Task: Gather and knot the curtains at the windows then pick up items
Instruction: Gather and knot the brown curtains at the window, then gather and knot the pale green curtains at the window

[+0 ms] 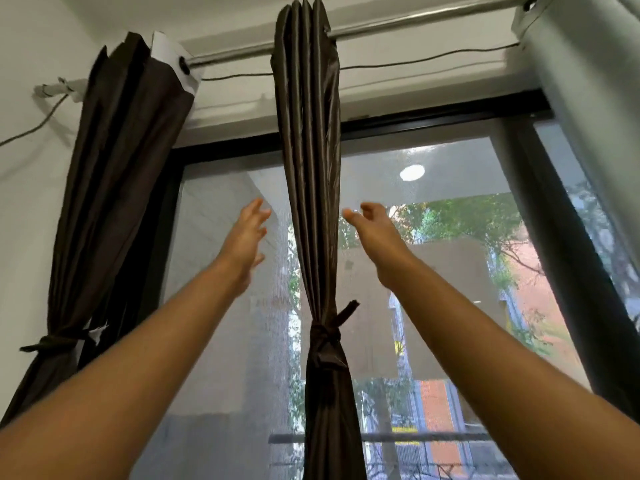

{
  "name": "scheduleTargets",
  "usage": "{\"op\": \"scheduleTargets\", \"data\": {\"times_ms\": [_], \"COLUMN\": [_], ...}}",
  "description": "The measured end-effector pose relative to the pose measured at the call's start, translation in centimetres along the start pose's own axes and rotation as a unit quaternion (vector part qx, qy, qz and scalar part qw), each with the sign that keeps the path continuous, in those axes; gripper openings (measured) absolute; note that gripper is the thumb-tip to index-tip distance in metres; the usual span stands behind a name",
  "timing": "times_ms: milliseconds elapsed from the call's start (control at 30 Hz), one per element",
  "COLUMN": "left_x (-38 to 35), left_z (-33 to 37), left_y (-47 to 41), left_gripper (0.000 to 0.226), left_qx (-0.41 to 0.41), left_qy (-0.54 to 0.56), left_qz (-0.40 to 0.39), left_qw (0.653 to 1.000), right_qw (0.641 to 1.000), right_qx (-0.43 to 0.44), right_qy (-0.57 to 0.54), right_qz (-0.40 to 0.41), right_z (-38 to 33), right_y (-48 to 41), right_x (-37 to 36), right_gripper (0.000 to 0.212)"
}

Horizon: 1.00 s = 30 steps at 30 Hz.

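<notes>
- Head view, the room: a dark-framed window [433, 128] fills the centre and right of the frame, with a mesh screen [221, 289] across the glass. Trees and buildings show through it at right.
- A metal rod [415, 24] runs across the top, and a thin cord [415, 60] sags just below it.
- The middle curtain [308, 150], dark brown, hangs from the rod at centre, gathered narrow and tied in a knot [323, 336] lower down.
- The left curtain [121, 161], at upper left against the white wall [31, 209], is tied too. Its knot is at the left edge.
- A pale curtain [581, 81] hangs at upper right.
- Both my arms reach up from the bottom corners.
- My left hand [247, 233] is just left of the middle curtain, fingers spread and relaxed, gripping nothing.
- My right hand [375, 230] is just right of it, fingers loosely curled and empty, with fingertips near the fabric's edge.
</notes>
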<state>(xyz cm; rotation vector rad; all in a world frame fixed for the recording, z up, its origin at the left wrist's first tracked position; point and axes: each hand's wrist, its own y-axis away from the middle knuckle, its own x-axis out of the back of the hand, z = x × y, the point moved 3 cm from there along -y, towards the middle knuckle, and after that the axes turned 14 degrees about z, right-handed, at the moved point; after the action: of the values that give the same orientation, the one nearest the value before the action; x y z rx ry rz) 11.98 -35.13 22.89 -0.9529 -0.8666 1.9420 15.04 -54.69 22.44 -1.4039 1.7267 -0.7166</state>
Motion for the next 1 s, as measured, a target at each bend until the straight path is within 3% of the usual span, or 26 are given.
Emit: {"op": "scheduleTargets", "data": {"times_ms": [133, 300, 433, 533, 567, 667, 733, 867, 1000], "left_x": [-5.0, -6.7, -3.6, -1.9, -2.1, -2.9, -2.8, -3.6, -10.3], "left_z": [1.6, -3.1, -5.5, -4.6, -4.0, -3.3, -3.1, -1.0, 1.4], "left_y": [-4.6, 0.2, 3.1, 1.1, 1.0, 1.5, 2.6, 6.8, 10.7], "left_gripper": [0.052, 0.049, 0.058, 0.057, 0.052, 0.047, 0.044, 0.031, 0.028], "left_qx": [-0.029, 0.107, 0.018, -0.027, -0.029, -0.022, -0.063, -0.204, -0.224], "left_qy": [-0.011, 0.118, 0.100, 0.075, 0.073, 0.008, -0.068, -0.022, -0.001], "left_qz": [-0.039, -0.112, -0.139, -0.053, -0.058, -0.123, -0.090, 0.063, 0.024], "left_qw": [0.999, 0.981, 0.985, 0.995, 0.995, 0.992, 0.992, 0.977, 0.974], "right_qw": [0.998, 0.984, 0.975, 0.989, 0.991, 0.970, 0.954, 0.947, 0.914], "right_qx": [0.006, -0.048, -0.019, -0.026, -0.017, 0.018, 0.036, 0.074, 0.169], "right_qy": [-0.046, -0.090, 0.005, 0.057, 0.059, 0.090, 0.147, 0.269, 0.368], "right_qz": [-0.034, -0.146, -0.223, -0.131, -0.122, -0.226, -0.259, -0.158, -0.033], "right_z": [-1.8, 2.3, 4.1, 3.8, 3.6, 3.7, 4.0, 2.8, -0.7], "right_y": [-4.0, -0.5, 1.4, -0.1, 0.1, 2.2, 3.5, 4.0, 3.3], "right_x": [-5.7, -8.5, -4.7, -2.6, -2.1, -2.8, -2.5, 3.2, 12.4], "right_gripper": [0.052, 0.043, 0.054, 0.064, 0.062, 0.048, 0.045, 0.039, 0.033]}}
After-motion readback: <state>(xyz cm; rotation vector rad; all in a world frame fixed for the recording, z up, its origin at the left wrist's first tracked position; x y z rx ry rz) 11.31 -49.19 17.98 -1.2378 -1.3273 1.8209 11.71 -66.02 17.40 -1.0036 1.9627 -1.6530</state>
